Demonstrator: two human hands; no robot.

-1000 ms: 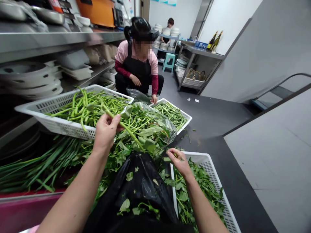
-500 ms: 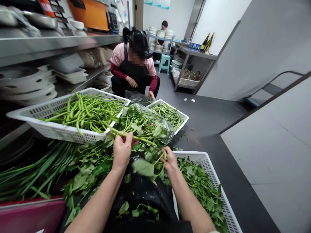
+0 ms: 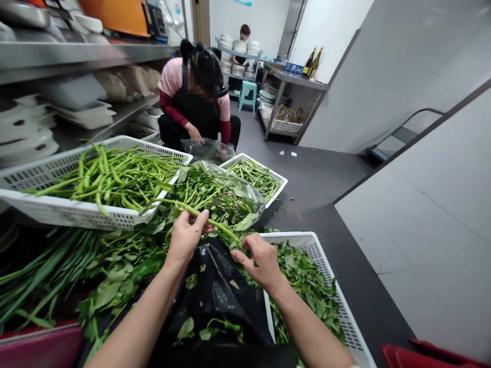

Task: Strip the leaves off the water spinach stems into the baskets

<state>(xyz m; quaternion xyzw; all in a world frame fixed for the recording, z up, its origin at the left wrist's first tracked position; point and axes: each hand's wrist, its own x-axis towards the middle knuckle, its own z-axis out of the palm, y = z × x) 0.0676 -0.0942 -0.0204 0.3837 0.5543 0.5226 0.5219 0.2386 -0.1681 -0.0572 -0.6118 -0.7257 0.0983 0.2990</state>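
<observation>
I see left hand (image 3: 187, 236) pinching stem (image 3: 222, 228) just past apron (image 3: 217, 301) | right hand (image 3: 261, 259) curled at stem's end, grip unclear | basket (image 3: 321, 263) right of apron

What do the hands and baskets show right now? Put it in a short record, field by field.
Left hand: the left hand grips a green stem
Right hand: the right hand is at the stem's near end, fingers curled; grip unclear
Left basket: white basket, heaped with long stems
Right basket: white basket, full of leafy greens
Far basket: white basket, holding green pieces
Lap: black covering with loose leaves
Opposite: crouching person in a black apron
</observation>
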